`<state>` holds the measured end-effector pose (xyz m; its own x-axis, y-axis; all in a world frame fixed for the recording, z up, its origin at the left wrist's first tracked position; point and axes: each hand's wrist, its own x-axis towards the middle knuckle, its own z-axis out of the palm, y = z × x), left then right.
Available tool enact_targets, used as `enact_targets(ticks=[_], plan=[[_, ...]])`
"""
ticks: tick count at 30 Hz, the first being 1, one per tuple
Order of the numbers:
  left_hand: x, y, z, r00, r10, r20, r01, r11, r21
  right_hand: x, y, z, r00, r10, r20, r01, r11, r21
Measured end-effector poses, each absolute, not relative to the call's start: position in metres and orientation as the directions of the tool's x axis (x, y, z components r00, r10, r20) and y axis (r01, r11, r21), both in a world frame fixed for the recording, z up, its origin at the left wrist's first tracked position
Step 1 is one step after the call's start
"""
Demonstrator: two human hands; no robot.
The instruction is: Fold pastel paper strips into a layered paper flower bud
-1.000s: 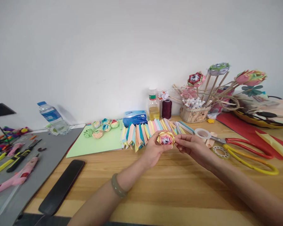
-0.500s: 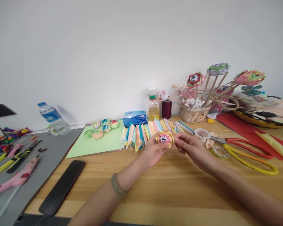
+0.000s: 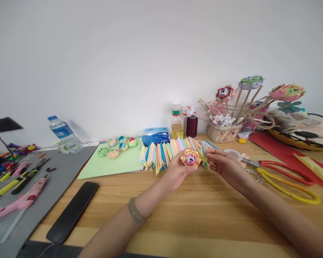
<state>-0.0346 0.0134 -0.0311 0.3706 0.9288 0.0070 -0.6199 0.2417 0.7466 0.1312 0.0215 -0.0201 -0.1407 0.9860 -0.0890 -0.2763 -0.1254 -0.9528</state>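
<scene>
My left hand (image 3: 180,170) is closed on a paper flower (image 3: 190,158) with yellow outer petals, pink inner ones and a pale centre facing me. Just right of the flower, my right hand (image 3: 223,165) is held with its fingertips pinched together, a small gap away from the petals. Whatever may be between those fingertips is too fine to make out. Behind both hands lies a row of folded paper strips (image 3: 161,154) in several colours. Several small finished paper flowers (image 3: 113,153) rest on a light green sheet (image 3: 97,170) to the left.
Red-and-yellow-handled scissors (image 3: 285,175) and a tape roll (image 3: 233,154) lie on the right. A basket (image 3: 222,132) of stemmed flowers, a dark thread spool (image 3: 191,126) and a bottle (image 3: 177,123) stand behind. On the left are a black phone (image 3: 73,212) and a pink glue gun (image 3: 24,200).
My right hand has drawn back to the right, from touching the flower's edge to a little apart. The flower stays in my left hand. The whole view has shifted slightly.
</scene>
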Motion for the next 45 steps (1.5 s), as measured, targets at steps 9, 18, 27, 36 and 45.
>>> enact_targets(ticks=[9, 18, 27, 36, 45], plan=[[-0.032, 0.012, -0.033, 0.300, 0.953, -0.051, -0.473, 0.195, 0.859, 0.133, 0.010, -0.008, -0.143, 0.848, 0.511, 0.311, 0.528, -0.790], [-0.035, 0.010, -0.030, 0.356, 0.934, -0.004, -0.431, 0.168, 0.886, 0.128, 0.002, -0.011, -0.412, 0.668, 0.620, 0.495, 0.735, -0.463], [-0.036, 0.011, -0.033, 0.340, 0.939, -0.055, -0.390, 0.194, 0.900, 0.128, 0.004, -0.015, -0.288, 0.729, 0.621, 0.538, 0.660, -0.525], [-0.035, 0.011, -0.034, 0.349, 0.933, -0.083, -0.292, 0.192, 0.937, 0.130, 0.014, -0.014, -0.263, 0.934, 0.243, 0.385, 0.332, -0.861], [-0.035, 0.009, -0.030, 0.367, 0.927, -0.075, -0.297, 0.193, 0.935, 0.128, 0.010, -0.006, -0.253, 0.949, 0.186, 0.326, 0.265, -0.907]])
